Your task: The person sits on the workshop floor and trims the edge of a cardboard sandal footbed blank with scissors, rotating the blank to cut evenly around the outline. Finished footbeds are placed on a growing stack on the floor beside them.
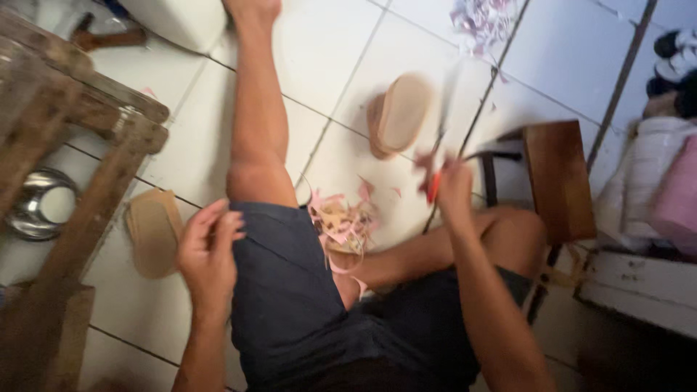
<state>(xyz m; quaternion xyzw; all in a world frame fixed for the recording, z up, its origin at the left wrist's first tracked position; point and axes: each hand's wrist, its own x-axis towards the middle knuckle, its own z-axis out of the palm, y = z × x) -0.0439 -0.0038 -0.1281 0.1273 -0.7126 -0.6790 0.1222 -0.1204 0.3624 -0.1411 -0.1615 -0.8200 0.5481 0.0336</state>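
Right hand [454, 185] holds blurred, red-handled scissors [438, 156] over pink scraps [345, 225]

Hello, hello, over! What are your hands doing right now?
Right hand gripping red-handled scissors, blurred. Left hand on the thigh, looks empty. Tan shoe sole on the floor ahead; pink scraps between the legs.

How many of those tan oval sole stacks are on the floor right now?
2. One tan sole stack lies by the left hand, beside the wooden frame. The other stack lies further out on the tiles, blurred. More may be hidden behind the legs.
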